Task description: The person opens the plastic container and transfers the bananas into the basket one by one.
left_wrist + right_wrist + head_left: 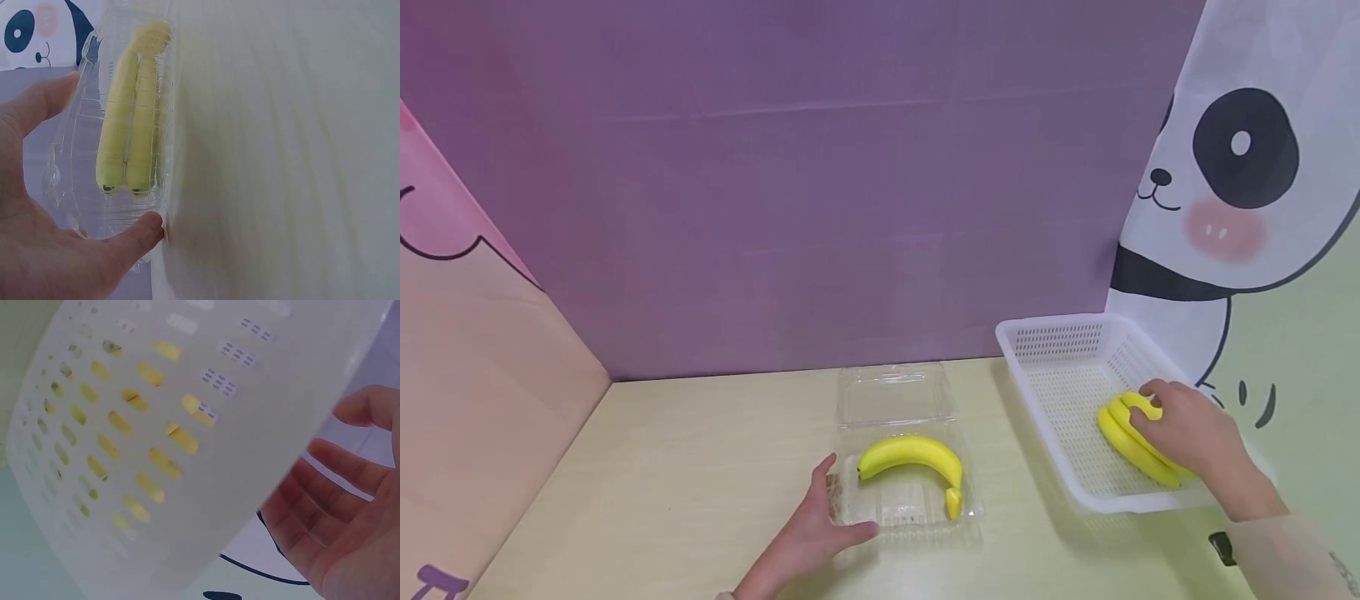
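Bananas (pixel 1127 442) lie beneath right grip (pixel 1187 429) inside basket (pixel 1043 419), left grip (pixel 820 527) beside box (pixel 891 402), both released.

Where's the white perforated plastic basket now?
In the head view, the white perforated plastic basket sits right of the clear plastic clamshell box, beside the panda print.

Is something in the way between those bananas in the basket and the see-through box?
Yes, the basket's side nearest the box stands between it and those bananas. Nothing visible stands between the right hand and the bananas.
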Motion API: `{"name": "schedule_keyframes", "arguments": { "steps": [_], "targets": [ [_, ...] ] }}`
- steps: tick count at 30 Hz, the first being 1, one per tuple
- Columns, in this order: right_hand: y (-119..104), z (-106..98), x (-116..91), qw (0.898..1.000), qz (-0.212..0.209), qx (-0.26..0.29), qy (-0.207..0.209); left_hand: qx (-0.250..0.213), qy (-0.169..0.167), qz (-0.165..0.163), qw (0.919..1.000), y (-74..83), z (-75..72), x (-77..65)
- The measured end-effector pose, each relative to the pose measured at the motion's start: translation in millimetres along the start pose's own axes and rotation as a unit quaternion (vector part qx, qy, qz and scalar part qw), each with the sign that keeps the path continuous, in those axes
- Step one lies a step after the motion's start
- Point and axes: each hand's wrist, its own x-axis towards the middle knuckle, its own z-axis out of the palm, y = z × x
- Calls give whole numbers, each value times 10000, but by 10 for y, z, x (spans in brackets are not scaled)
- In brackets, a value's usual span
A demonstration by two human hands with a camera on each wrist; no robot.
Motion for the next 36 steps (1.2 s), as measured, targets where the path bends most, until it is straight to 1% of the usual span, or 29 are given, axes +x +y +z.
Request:
{"name": "schedule_keyframes", "arguments": {
  "steps": [14,20,23,29,36],
  "targets": [
    [-146,18,-63,9992,-41,304,269,-96,-21,2,10000,-9,10,-4],
    [-218,15,-106,9981,-108,449,410,-18,18,-33,10000,-16,22,2],
    [-255,5,-128,9975,-116,534,441,44,31,-1,10000,-17,24,10],
    [-326,3,-164,9964,-141,652,523,29,24,26,10000,-15,19,12],
    [-424,5,-204,9947,-204,709,718,78,43,38,10000,-13,14,10]
  ]
}}
